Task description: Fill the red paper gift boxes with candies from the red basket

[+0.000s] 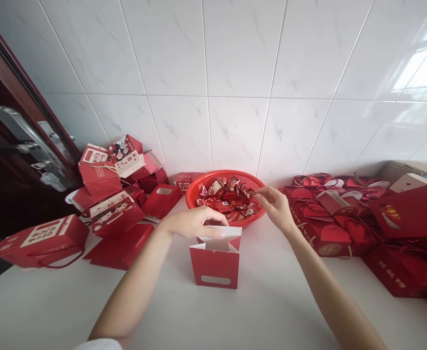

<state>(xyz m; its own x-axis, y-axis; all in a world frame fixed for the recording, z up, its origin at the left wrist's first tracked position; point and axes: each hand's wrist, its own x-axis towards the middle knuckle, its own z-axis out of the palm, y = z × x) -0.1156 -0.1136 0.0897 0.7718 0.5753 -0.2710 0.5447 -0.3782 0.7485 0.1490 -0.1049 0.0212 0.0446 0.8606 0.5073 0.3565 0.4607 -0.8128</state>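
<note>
A red paper gift box (215,265) stands upright on the white table, its top open and a white-rimmed oval window low on its front. My left hand (199,222) grips the box's back edge, the thumb lying over the white inner side and the fingers behind. Just beyond it sits a red plastic basket (193,194) with red-wrapped candies (231,197) heaped inside. At the basket's right rim is my right hand (277,209), its thumb and fingertips pinched together over the candies. Whatever may be between those fingertips is too small to make out.
Red boxes and bags (115,214) are piled at the left, near a dark door with a metal handle (34,141). Closed red boxes (330,218) crowd the right side, with a larger red bag (410,211) beyond. A tiled wall (235,58) rises behind.
</note>
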